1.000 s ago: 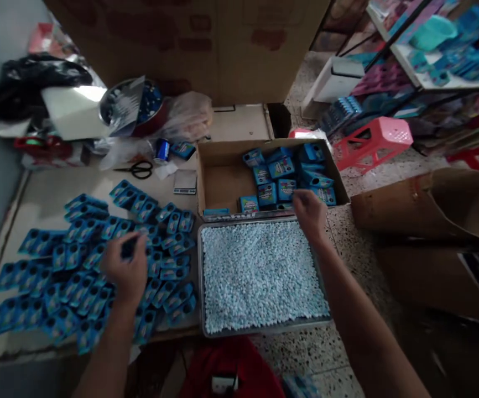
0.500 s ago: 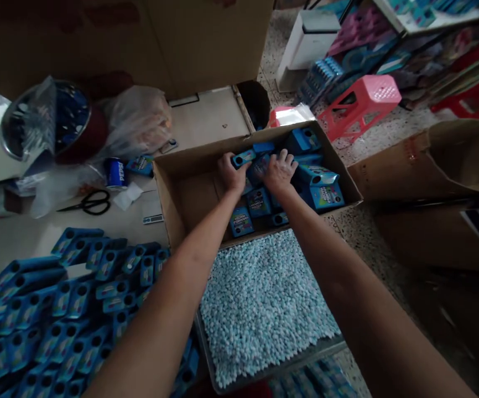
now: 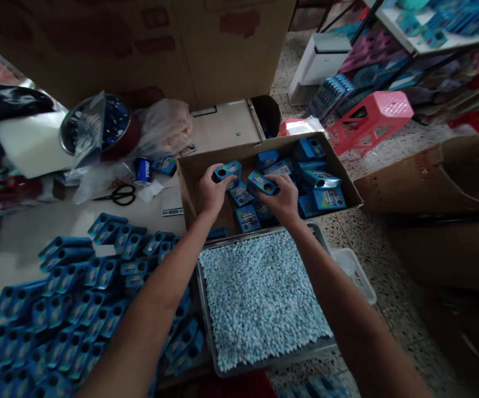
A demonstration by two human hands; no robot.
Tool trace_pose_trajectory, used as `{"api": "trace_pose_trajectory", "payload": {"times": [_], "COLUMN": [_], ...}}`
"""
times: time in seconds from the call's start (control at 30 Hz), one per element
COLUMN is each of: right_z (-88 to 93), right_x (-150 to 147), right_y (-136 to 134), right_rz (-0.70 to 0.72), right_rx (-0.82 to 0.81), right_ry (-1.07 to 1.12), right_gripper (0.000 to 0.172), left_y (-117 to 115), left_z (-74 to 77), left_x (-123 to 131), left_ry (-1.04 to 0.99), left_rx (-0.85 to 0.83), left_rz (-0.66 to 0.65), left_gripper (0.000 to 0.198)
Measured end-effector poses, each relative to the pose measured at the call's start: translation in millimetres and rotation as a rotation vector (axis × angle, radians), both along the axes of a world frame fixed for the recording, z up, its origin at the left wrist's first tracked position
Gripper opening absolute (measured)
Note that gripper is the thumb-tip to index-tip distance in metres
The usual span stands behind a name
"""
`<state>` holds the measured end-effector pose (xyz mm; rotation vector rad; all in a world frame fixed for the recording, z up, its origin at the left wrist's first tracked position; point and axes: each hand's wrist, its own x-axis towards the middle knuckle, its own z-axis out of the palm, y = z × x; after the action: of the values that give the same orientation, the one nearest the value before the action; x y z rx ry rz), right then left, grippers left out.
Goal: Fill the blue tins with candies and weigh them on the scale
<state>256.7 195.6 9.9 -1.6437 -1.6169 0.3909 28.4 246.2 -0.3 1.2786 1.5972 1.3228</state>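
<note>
My left hand (image 3: pixel 211 190) is closed around a small blue box (image 3: pixel 226 170) held over the open cardboard carton (image 3: pixel 189 166). My right hand (image 3: pixel 283 200) grips a second small blue box (image 3: pixel 263 184) over the same carton. Several more blue boxes (image 3: pixel 318 188) lie in the carton's right half. Below the hands, a metal tray (image 3: pixel 264 362) is filled with small pale-blue pellets (image 3: pixel 260 293). A spread of flat, unfolded blue boxes (image 3: pixel 69 298) covers the board at the left.
Scissors (image 3: pixel 117 194), a blue can (image 3: pixel 142 169), a small scale (image 3: pixel 172 202) and plastic bags lie at the back left. A pink stool (image 3: pixel 372 116) stands on the floor at the right, brown cardboard (image 3: pixel 438 177) beside it. A large carton (image 3: pixel 140 44) rises behind.
Both hands have pulled back from deep in the carton towards its front edge, each lifting a small blue box. The view has shifted slightly.
</note>
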Motion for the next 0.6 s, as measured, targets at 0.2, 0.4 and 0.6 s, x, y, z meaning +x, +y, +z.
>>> {"api": "trace_pose_trajectory", "payload": {"times": [0.2,0.4,0.6], "right_z": [23.6,29.7,40.3], "right_x": [-22.3,-60.2,-39.2], "right_y": [-65.4,-117.4,-169.9], "right_rz": [-0.216,-0.281,-0.190], "right_rx": [0.129,0.058,-0.040], "right_ry": [0.205,0.501,0.758], "right_gripper": [0.046,0.056,0.061], "left_y": [-69.8,-155.1,-170.1], "left_z": [26.1,53.3,57.3], "left_x": [23.8,64.3,42.5], "left_ry": [-0.196,-0.299,-0.192], "left_rx": [-0.020,-0.009,-0.069], "left_rz": [0.079,-0.106,-0.393], "left_gripper": [0.052,0.051,0.091]}}
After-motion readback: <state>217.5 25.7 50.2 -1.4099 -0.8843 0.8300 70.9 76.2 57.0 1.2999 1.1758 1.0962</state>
